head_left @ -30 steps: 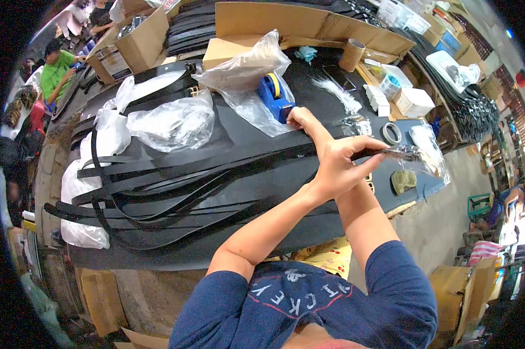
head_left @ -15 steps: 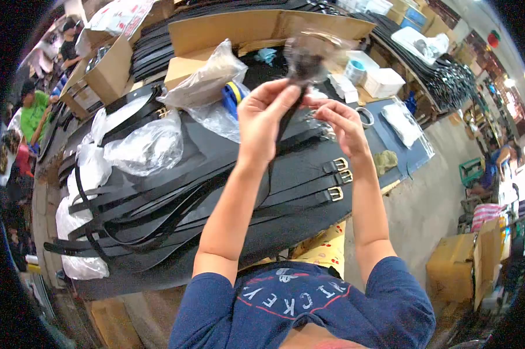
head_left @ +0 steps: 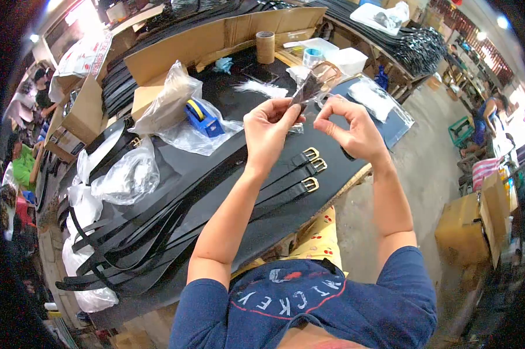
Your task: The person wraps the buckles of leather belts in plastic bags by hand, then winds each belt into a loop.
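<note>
My left hand (head_left: pixel 268 131) is closed in a pinch on a black belt (head_left: pixel 306 90), whose raised end has a gold-toned buckle (head_left: pixel 330 74) that looks covered in clear plastic. Just right of it, my right hand (head_left: pixel 352 129) curls its thumb and forefinger into a ring close to the plastic. Whatever those fingertips grip is too small to make out. Below my hands, several black belts lie lengthwise on the dark table (head_left: pixel 227 230), with gold buckles (head_left: pixel 310 185) at their right ends.
A blue tape dispenser (head_left: pixel 203 119) sits on clear plastic. Left of it lie crumpled plastic bags (head_left: pixel 131 177). Behind are a brown tape roll (head_left: pixel 265 47), a cardboard strip (head_left: pixel 216 41) and a white box (head_left: pixel 349 60). A cardboard box (head_left: pixel 463 224) stands on the floor at right.
The view has shifted, so the table appears further left and lower. The held buckle end tilts right now and is less blurred. My right fingers have curled inward and the hand has turned.
</note>
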Tool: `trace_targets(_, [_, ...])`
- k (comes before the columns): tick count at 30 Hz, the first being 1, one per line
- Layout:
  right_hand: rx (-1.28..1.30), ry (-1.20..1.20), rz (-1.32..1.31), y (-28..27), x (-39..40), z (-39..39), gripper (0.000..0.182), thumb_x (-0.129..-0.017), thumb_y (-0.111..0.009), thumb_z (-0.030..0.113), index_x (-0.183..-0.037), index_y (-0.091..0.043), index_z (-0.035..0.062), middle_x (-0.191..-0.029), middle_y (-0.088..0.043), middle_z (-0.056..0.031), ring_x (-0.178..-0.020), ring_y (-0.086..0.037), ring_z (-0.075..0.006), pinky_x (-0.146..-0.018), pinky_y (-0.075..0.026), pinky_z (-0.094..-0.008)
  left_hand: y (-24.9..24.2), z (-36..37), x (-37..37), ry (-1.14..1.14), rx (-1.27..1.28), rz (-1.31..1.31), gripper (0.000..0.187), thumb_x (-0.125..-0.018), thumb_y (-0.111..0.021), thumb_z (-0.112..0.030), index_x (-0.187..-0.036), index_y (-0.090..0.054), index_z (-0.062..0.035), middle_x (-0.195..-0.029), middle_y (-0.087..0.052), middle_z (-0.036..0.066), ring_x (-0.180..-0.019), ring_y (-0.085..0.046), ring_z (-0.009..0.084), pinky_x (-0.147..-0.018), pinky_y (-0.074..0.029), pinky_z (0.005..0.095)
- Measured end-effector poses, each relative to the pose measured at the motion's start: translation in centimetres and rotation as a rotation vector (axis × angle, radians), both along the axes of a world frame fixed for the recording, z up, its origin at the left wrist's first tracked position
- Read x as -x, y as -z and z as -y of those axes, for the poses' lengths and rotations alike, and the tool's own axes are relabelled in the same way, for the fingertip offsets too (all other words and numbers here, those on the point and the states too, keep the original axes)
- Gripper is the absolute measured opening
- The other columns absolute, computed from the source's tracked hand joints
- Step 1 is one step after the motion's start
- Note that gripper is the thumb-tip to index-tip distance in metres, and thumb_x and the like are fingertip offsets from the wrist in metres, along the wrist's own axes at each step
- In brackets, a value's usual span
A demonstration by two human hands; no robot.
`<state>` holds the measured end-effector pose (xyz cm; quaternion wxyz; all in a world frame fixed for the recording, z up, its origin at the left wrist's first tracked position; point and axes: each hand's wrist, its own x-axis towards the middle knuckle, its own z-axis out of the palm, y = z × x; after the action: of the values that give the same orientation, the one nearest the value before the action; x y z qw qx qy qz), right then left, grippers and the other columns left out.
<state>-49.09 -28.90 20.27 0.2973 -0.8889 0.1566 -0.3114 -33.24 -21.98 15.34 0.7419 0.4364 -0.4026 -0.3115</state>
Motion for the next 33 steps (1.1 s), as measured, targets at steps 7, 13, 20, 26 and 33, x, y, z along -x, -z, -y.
trace_targets(7, [-0.005,0.085,0.030,0.6,0.3,0.6,0.012,-0.078,-0.066,0.009,-0.075,-0.063,-0.0014,-0.059,-0.057,-0.0044,-0.055,-0.049,-0.0080,-0.052,-0.039,-0.0254,1.3,0.9,2.7,-0.161,0.045,0.169,0.012,-0.081,-0.064,-0.004,-0.090,-0.066,0.0034,-0.075,-0.066,0.002,-0.066,-0.057,0.0038,-0.060,-0.046,0.0187])
trace_targets(13, [-0.205,0.185,-0.163,0.0,0.4,0.6,0.011,-0.083,-0.065,0.010,-0.076,-0.061,0.0019,-0.052,-0.045,0.0090,-0.048,-0.034,0.0011,-0.044,-0.025,-0.0204,1.5,0.8,3.2,-0.176,0.011,0.205,0.012,-0.081,-0.064,-0.004,-0.090,-0.066,0.0034,-0.073,-0.065,0.001,-0.066,-0.057,0.0037,-0.060,-0.046,0.0192])
trace_targets(20, [-0.343,0.139,-0.088,0.4,0.1,0.9,0.017,-0.084,-0.065,0.017,-0.074,-0.059,0.0050,-0.049,-0.041,0.0104,-0.043,-0.031,0.0020,-0.039,-0.020,-0.0190,1.9,0.9,3.3,-0.189,0.056,0.210,0.013,-0.081,-0.065,-0.004,-0.090,-0.066,0.0038,-0.074,-0.065,0.002,-0.067,-0.056,0.0034,-0.061,-0.046,0.0193])
trace_targets(26, [-0.324,0.179,-0.048,1.0,0.1,1.2,0.021,-0.081,-0.064,0.017,-0.070,-0.064,-0.0013,-0.052,-0.049,0.0045,-0.049,-0.040,-0.0012,-0.043,-0.029,-0.0222,1.8,0.8,3.4,-0.168,0.068,0.186,0.012,-0.082,-0.064,-0.004,-0.091,-0.065,0.0041,-0.075,-0.065,0.002,-0.068,-0.056,0.0035,-0.061,-0.046,0.0189])
trace_targets(33, [-0.204,0.244,0.010,1.4,-0.4,0.8,0.022,-0.084,-0.064,0.019,-0.069,-0.063,0.0023,-0.053,-0.049,0.0085,-0.048,-0.034,0.0024,-0.042,-0.022,-0.0185,2.1,0.9,3.4,-0.160,0.085,0.222,0.014,-0.083,-0.064,-0.006,-0.094,-0.065,0.0043,-0.077,-0.066,0.003,-0.069,-0.057,0.0037,-0.061,-0.046,0.0189])
